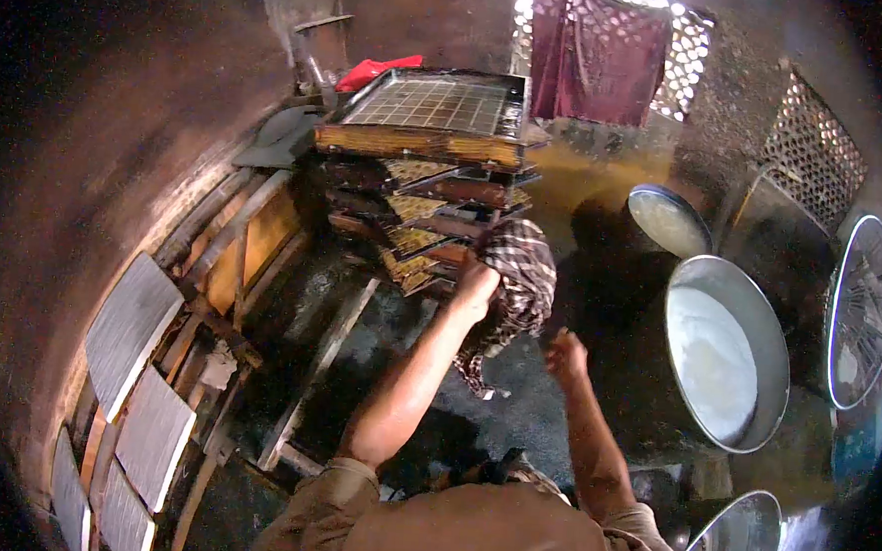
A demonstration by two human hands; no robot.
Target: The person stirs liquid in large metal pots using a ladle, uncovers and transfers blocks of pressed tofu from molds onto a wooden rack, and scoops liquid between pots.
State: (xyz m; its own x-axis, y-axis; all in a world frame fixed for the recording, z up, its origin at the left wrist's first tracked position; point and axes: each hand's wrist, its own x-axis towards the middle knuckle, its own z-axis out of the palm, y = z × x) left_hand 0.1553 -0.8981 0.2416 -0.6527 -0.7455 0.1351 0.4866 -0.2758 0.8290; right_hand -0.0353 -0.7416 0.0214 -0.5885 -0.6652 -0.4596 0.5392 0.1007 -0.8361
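Left hand [478, 280] is clamped on a checked cloth [519, 280], which hangs right against the lower front edge of the stack of mesh trays [429, 165]. Right hand [566, 355] is empty, fingers loosely curled, just right of and below the cloth and well short of the stack. The big metal basin [726, 352] with pale liquid sits further right of the stack; grey slabs [131, 329] lean well to its left.

Step in hand, as I read it: handling or wiping with the cloth at the stack front, though the fisheye blur makes contact with the trays hard to confirm. Next move likely needs the free hand to steady the cloth or a tray edge.
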